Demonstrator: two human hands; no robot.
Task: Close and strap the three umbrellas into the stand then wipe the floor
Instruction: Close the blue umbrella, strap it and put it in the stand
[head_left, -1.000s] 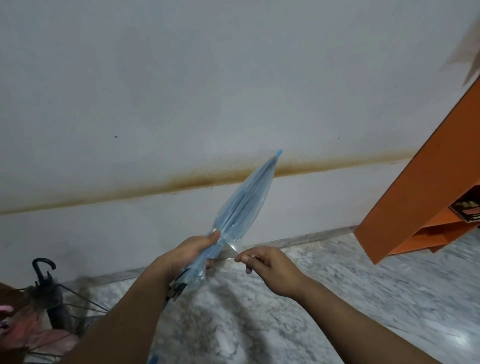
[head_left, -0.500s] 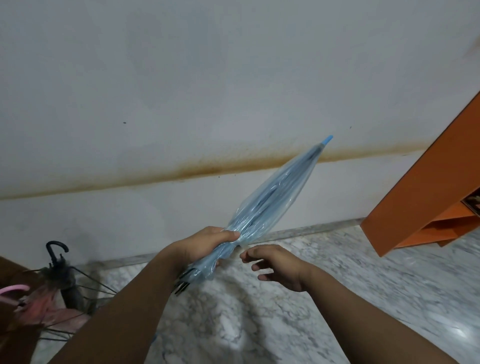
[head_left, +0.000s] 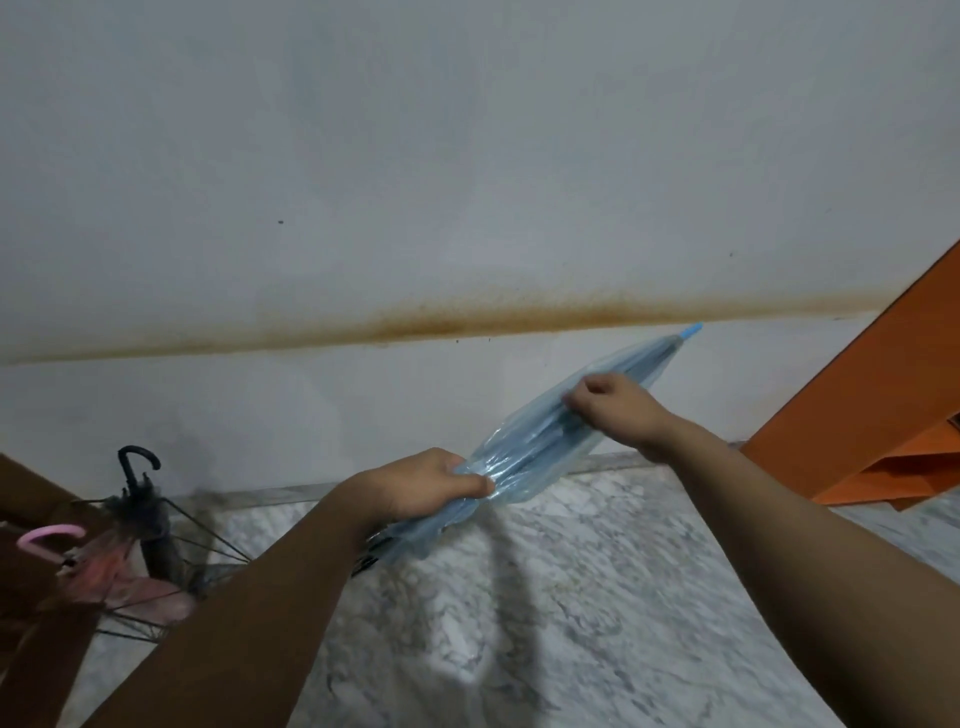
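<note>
the blue umbrella (head_left: 540, 447) is folded and held slanting in the air over the marble floor (head_left: 545, 613), its tip up toward the orange shelf (head_left: 852, 415). the left hand (head_left: 426, 486) grips it near the lower end, fingers curled round the folds. the right hand (head_left: 613, 410) lies further up the umbrella, toward the tip, fingers curled against the canopy. left of the blue umbrella, by the wall (head_left: 415, 182), a black umbrella (head_left: 143, 499) and a pink umbrella (head_left: 104, 571) stand together.
</note>
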